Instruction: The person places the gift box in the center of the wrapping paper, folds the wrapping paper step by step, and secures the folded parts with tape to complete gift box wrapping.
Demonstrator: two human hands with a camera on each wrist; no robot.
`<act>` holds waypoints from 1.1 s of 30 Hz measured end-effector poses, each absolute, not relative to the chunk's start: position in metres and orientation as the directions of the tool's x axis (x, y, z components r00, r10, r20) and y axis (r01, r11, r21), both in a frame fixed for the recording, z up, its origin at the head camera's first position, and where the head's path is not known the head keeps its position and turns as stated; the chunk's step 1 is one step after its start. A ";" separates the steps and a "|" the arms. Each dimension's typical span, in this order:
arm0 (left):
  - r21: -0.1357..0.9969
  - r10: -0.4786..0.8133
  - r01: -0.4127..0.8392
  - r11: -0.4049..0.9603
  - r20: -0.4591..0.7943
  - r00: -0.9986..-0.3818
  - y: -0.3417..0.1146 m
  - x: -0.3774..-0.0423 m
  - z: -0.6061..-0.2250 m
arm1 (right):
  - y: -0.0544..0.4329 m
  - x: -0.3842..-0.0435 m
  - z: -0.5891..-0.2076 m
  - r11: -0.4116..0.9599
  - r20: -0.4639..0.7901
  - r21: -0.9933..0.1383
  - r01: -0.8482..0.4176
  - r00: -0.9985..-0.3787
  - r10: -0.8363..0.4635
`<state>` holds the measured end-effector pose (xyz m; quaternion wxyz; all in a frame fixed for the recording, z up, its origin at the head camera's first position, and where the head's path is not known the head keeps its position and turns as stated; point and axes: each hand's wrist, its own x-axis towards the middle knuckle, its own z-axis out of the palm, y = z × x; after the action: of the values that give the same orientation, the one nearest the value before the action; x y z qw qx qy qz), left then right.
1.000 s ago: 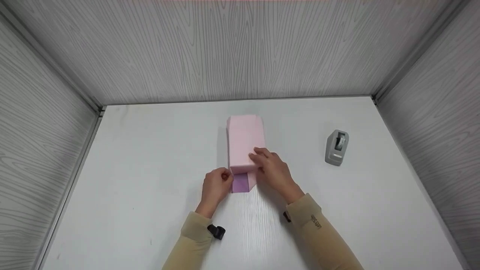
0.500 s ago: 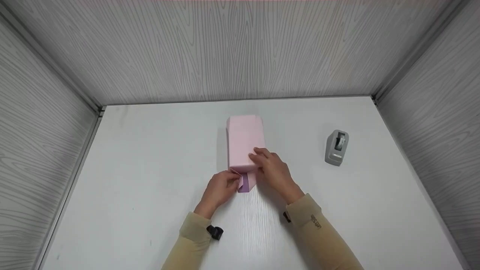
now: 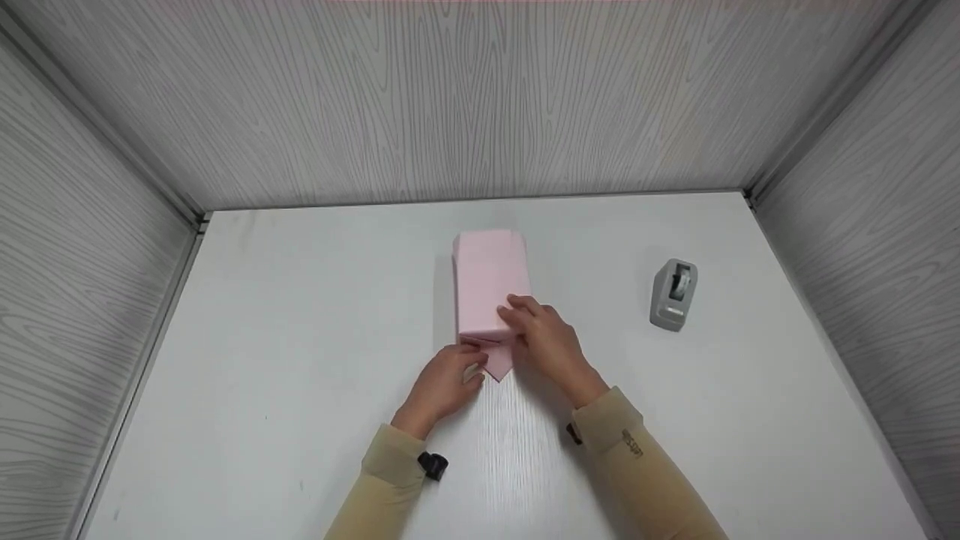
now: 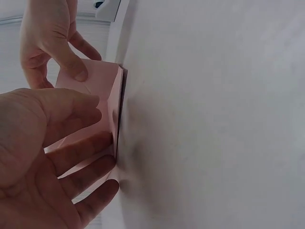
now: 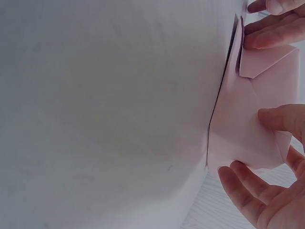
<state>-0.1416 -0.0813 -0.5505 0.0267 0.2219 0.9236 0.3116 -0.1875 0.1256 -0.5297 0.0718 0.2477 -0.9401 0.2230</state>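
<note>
A box wrapped in pink paper [image 3: 491, 277] lies on the white table, its near end toward the person. From that end a pointed pink paper flap [image 3: 498, 365] sticks out along the tabletop. My left hand [image 3: 442, 382] touches the folded paper at the end's left side; in the left wrist view its fingers [image 4: 90, 148] are loosely extended against the paper. My right hand [image 3: 551, 341] holds the box's near right corner, fingers on top and side. Its thumb [image 5: 276, 117] presses the end face in the right wrist view, where a folded-in side flap [image 5: 259, 62] shows beneath the left fingers.
A grey tape dispenser [image 3: 673, 296] with a roll in it stands on the table [image 3: 300, 315] to the right of the box. Grey wood-grain panels [image 3: 480, 105] enclose the table at the back and both sides.
My left hand has moved right and folded the left side of the end paper inward. The purple inner side is now covered and the flap is pointed. The right hand stays in place.
</note>
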 end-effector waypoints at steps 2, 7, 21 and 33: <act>0.574 0.421 0.392 0.719 0.088 -0.903 -0.081 -0.141 -0.550 | 0.126 -0.187 -0.530 0.776 0.246 -0.385 -0.499 -0.866 -0.435; 0.541 0.409 0.380 0.750 0.072 -0.910 -0.081 -0.141 -0.547 | 0.126 -0.187 -0.530 0.765 0.264 -0.393 -0.510 -0.859 -0.438; 0.359 0.486 0.448 0.819 -0.019 -0.874 -0.081 -0.133 -0.547 | 0.126 -0.188 -0.529 0.774 0.250 -0.389 -0.499 -0.866 -0.433; 0.374 0.477 0.383 0.845 -0.203 -0.855 -0.083 -0.130 -0.537 | 0.125 -0.189 -0.529 0.773 0.229 -0.401 -0.492 -0.870 -0.436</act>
<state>-0.1303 -0.0826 -0.5366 0.1458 0.2265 0.9493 0.1620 -0.1886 0.1246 -0.5289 0.0616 0.2471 -0.9394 0.2295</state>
